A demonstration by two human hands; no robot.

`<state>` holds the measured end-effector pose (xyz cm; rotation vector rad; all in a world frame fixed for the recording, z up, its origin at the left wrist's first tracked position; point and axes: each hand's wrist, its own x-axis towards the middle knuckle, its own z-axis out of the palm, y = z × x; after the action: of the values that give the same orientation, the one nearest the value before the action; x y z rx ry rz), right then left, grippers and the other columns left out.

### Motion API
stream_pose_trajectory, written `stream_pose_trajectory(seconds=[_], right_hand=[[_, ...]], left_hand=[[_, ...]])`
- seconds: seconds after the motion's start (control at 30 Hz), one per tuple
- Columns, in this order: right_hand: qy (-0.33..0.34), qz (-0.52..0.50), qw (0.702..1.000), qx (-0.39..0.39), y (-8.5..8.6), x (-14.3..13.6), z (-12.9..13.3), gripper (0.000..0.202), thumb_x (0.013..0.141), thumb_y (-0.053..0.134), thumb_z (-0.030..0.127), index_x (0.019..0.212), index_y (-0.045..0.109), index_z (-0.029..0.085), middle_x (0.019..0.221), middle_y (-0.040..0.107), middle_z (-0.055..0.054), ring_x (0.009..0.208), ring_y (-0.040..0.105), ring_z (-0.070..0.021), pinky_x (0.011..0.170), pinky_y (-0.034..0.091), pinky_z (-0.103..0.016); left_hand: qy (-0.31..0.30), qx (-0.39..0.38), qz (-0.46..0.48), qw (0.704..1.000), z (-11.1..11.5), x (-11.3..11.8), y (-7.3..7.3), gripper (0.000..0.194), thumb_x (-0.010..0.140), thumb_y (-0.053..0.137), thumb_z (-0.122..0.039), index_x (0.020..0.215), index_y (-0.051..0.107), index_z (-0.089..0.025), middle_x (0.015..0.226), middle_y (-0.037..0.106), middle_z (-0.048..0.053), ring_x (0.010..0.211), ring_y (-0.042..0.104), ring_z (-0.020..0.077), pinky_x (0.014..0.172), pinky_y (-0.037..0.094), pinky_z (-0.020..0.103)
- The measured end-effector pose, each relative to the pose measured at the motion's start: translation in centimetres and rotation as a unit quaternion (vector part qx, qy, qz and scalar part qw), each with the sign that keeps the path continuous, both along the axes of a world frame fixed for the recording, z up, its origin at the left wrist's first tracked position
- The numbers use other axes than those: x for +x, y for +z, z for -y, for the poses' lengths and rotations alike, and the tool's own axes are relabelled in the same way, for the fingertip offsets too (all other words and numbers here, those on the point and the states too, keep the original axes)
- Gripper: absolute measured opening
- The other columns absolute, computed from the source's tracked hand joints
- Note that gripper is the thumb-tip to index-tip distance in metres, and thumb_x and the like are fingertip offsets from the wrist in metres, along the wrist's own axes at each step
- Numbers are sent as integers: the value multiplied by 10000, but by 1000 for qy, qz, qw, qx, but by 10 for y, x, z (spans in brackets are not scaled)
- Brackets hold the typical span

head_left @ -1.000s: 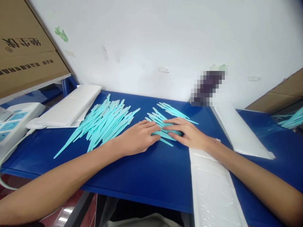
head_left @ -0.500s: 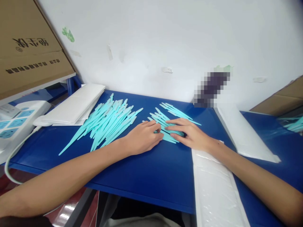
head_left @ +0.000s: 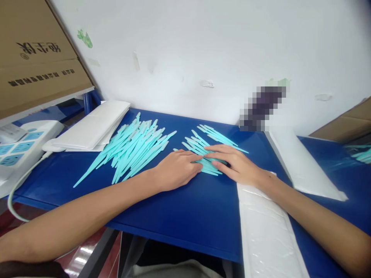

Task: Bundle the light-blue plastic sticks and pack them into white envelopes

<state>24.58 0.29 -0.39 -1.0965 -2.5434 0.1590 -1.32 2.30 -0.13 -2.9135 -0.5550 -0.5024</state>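
Near the far edge of the blue tabletop [head_left: 179,208]: left hand [head_left: 175,170] and right hand [head_left: 236,166], fingers flat and spread, gripping nothing, pressing on small fan of teal sticks [head_left: 203,148]; larger teal pile [head_left: 136,146] toward the left edge.

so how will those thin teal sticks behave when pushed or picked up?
The teal sticks look flat and thin, so they likely slide rather than roll. Probably light: both the left hand and right hand rest on them. The smooth blue table suggests they scatter easily.
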Motion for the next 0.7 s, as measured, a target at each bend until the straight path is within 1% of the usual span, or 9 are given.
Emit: stream_pose_trajectory(seconds=[0.07, 0.17, 0.27, 0.4, 0.47, 0.53, 0.6, 0.7], right_hand=[[1, -5, 1000, 2, -1, 0, -1, 351, 1043, 465, 314, 1282, 702, 214, 1422, 634, -80, 1315, 590, -257, 1074, 503, -468], [0, -5, 1000, 4, -1, 0, -1, 350, 1040, 473, 321, 1279, 707, 215, 1417, 638, -78, 1309, 597, -263, 1069, 513, -476], [-8, -16, 1000, 5, -2, 0, 0, 359, 1036, 482, 333, 1299, 698, 218, 1382, 664, -77, 1304, 603, -265, 1079, 513, -483], [-15, -21, 1000, 3, -1, -1, 1, 350, 1031, 485, 327, 1275, 715, 226, 1370, 671, -71, 1310, 601, -271, 1090, 513, -491], [-20, -20, 1000, 0, -1, -2, 1, 356, 1032, 482, 329, 1284, 711, 227, 1380, 664, -75, 1313, 599, -276, 1087, 516, -500], [-34, -24, 999, -2, 0, -2, 2, 367, 1030, 486, 340, 1306, 700, 228, 1384, 660, -83, 1307, 603, -284, 1077, 525, -508], [-47, -29, 998, -5, 0, -3, 3, 374, 1029, 485, 348, 1315, 695, 231, 1389, 657, -87, 1295, 614, -286, 1070, 532, -505], [-53, -37, 998, -9, 1, -3, 3, 380, 1038, 463, 343, 1310, 695, 217, 1390, 655, -90, 1280, 626, -273, 1078, 529, -486]], left_hand=[[-9, 2, -2, 1000, 0, 0, 0, 288, 1050, 475, -226, 1026, 756, -171, 1183, 758, 76, 1104, 708, 247, 915, 555, 381], [-21, 3, -7, 1000, -1, -1, 3, 254, 1038, 501, -211, 1021, 752, -180, 1158, 770, 63, 1116, 701, 243, 901, 545, 365], [-23, -16, -21, 999, -1, -2, 6, 262, 1053, 479, -241, 1061, 734, -182, 1117, 779, 63, 1117, 695, 232, 925, 529, 356], [-11, -36, -37, 999, -1, -2, 7, 238, 1052, 487, -268, 1126, 695, -179, 1088, 773, 73, 1114, 680, 231, 953, 513, 361], [-17, -25, -38, 999, -2, -2, 7, 241, 1052, 483, -270, 1126, 692, -175, 1132, 755, 87, 1149, 657, 246, 967, 510, 377], [-27, -10, -31, 999, -2, -2, 6, 263, 1054, 476, -292, 1160, 683, -170, 1224, 714, 114, 1199, 627, 270, 981, 509, 402], [-30, -5, -23, 999, -3, -2, 6, 317, 1060, 457, -328, 1256, 643, -163, 1326, 653, 144, 1240, 601, 288, 992, 505, 424], [-14, -14, -25, 999, -3, -3, 4, 427, 1071, 419, -397, 1397, 546, -152, 1431, 573, 181, 1317, 548, 317, 1045, 465, 464]])
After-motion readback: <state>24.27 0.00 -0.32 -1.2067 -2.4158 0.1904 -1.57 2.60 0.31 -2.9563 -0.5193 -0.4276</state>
